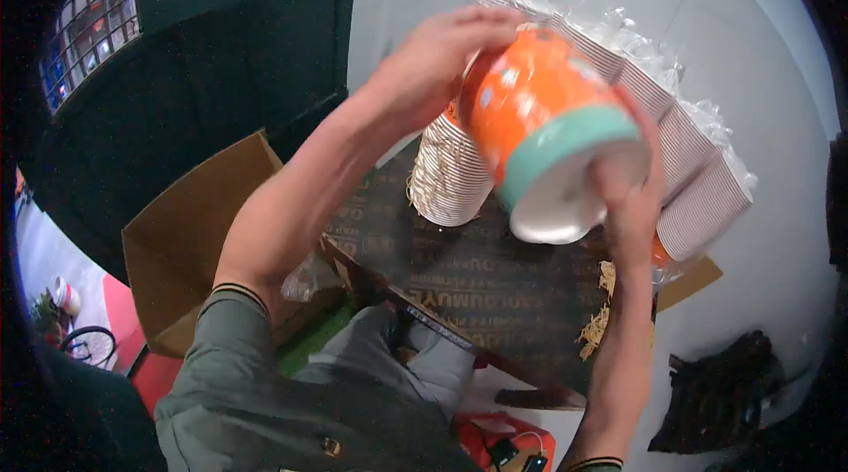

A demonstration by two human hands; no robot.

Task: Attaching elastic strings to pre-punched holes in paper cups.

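Note:
Both hands hold an orange paper cup point(543, 105) with pale spots and a teal band, tilted above the table, its white end toward me. My left hand point(442, 52) is closed on its upper left side, the fingertips partly hidden. My right hand point(634, 194) grips the lower right, thumb pressed into the white end, fingers along the side. Motion blurs the cup's outline. Just behind and left of it, a tall stack of nested white-rimmed paper cups point(450, 176) stands on the dark printed tabletop point(503, 264).
Several cup stacks in clear plastic point(685, 150) line the table's far right side against the grey wall. An open cardboard box point(199, 242) stands at my left. Pale shavings point(596, 331) lie by my right forearm. A red bag point(503, 437) with dark devices sits below the table edge.

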